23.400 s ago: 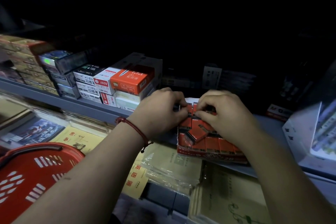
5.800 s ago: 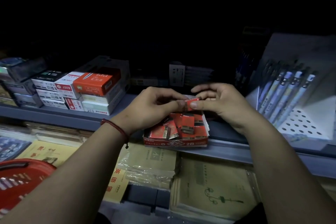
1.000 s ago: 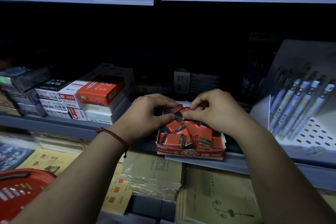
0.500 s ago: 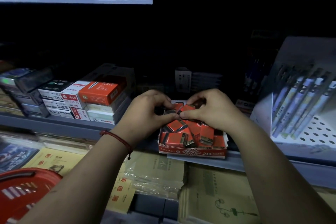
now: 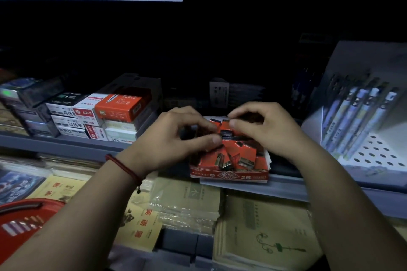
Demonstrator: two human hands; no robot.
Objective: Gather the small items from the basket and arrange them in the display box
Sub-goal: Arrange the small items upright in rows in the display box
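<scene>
Barely shifted since earlier, my left hand [image 5: 174, 138] and right hand [image 5: 268, 130] pinch a light, stiff small box [image 5: 226, 126] by its edges.

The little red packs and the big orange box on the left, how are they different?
The little red packs are much smaller than the big orange box. The packs lie jumbled and tilted in the display box; the orange box lies flat atop a stack. The left hand and right hand pinch a pack; nothing touches the orange box. Both are reddish boxes on one shelf.
</scene>
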